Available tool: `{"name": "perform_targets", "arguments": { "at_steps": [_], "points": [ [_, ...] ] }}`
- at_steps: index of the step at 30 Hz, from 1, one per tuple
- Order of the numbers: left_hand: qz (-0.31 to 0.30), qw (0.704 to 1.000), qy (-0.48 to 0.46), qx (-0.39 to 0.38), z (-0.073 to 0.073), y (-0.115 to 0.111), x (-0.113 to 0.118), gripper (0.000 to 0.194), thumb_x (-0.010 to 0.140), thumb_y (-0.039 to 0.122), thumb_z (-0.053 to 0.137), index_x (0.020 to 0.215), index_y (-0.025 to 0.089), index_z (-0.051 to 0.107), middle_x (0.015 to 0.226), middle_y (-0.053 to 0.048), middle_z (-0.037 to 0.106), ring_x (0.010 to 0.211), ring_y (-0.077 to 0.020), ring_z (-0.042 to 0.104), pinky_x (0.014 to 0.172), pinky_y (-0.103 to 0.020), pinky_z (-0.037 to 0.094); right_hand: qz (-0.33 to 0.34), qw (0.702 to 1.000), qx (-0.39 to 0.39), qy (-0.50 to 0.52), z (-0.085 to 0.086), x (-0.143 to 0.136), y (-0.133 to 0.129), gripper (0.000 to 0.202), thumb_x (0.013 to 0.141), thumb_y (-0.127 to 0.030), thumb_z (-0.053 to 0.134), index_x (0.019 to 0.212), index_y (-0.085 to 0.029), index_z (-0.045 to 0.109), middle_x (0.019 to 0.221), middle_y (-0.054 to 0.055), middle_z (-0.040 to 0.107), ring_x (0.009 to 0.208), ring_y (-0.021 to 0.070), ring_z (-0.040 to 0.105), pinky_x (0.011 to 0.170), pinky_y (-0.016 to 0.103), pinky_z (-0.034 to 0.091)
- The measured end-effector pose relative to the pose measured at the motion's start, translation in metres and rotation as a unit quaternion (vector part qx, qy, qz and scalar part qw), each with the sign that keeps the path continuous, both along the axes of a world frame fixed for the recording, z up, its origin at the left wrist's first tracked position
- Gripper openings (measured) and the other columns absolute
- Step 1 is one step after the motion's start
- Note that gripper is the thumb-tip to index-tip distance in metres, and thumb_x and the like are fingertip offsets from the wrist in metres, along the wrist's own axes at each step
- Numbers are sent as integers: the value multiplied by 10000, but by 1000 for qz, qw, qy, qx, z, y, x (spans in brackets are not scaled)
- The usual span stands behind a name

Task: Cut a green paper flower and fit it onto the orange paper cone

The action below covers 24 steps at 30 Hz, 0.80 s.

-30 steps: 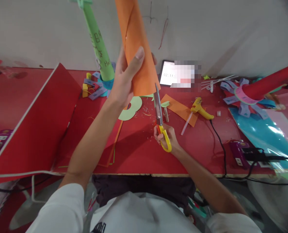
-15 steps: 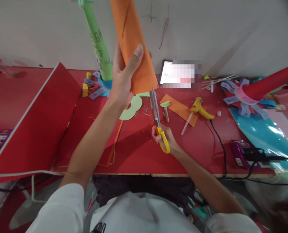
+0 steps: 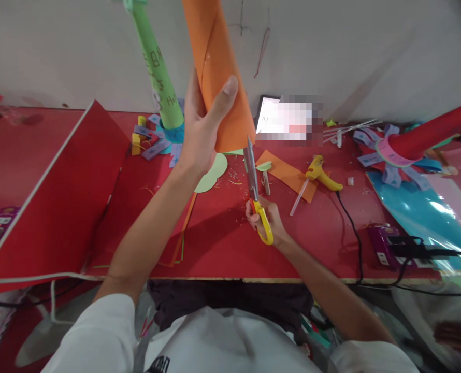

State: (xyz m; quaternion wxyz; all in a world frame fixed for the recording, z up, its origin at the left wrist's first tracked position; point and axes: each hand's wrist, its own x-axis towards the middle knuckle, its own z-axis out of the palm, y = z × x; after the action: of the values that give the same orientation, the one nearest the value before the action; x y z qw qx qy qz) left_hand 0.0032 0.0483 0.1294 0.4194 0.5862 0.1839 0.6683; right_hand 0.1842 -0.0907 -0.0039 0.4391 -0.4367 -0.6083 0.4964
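Note:
My left hand (image 3: pixel 205 124) grips a rolled orange paper tube (image 3: pixel 226 57) near its lower end, thumb across the front; the tube's top runs out of view. In my right hand (image 3: pixel 267 215) is a pair of scissors (image 3: pixel 253 173) with yellow and red handles, its blades pointing up. The blade tips are at the tube's bottom right edge; whether they touch it I cannot tell. Below my left hand a pale green paper shape (image 3: pixel 214 173) lies partly hidden on the red table. An orange paper strip (image 3: pixel 285 173) rests right of the blades.
A yellow glue gun (image 3: pixel 321 175) with a black cord lies to the right. Behind my left hand stands a green paper tube (image 3: pixel 158 72). A red board (image 3: pixel 71 207) leans at left. A phone (image 3: pixel 281 119) sits by the wall, and a purple power strip (image 3: pixel 382 246) at right.
My left hand and the orange tube have shifted slightly to the right. The scissors have moved a little right too, their tips staying by the tube's lower edge.

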Motion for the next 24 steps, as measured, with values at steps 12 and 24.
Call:
{"name": "perform_targets", "arguments": {
  "at_steps": [12,24],
  "points": [
    [6,1000,-25,5,3,-3,3,281,998,565,683,942,309,785,1177,54,730,1304,-265,686,1006,-396,584,-3,1000,1,-1,3,1,0,741,782,-965,602,765,-228,531,648,-26,463,557,122,386,487,279,320],
    [-17,999,-39,-11,-7,17,-3,467,833,685,836,1240,482,729,1226,-4,698,1315,-343,650,958,-457,618,-14,1000,-3,-13,5,0,-1,736,782,-962,609,758,-231,527,635,-27,462,553,122,389,488,281,321]
  ]
}}
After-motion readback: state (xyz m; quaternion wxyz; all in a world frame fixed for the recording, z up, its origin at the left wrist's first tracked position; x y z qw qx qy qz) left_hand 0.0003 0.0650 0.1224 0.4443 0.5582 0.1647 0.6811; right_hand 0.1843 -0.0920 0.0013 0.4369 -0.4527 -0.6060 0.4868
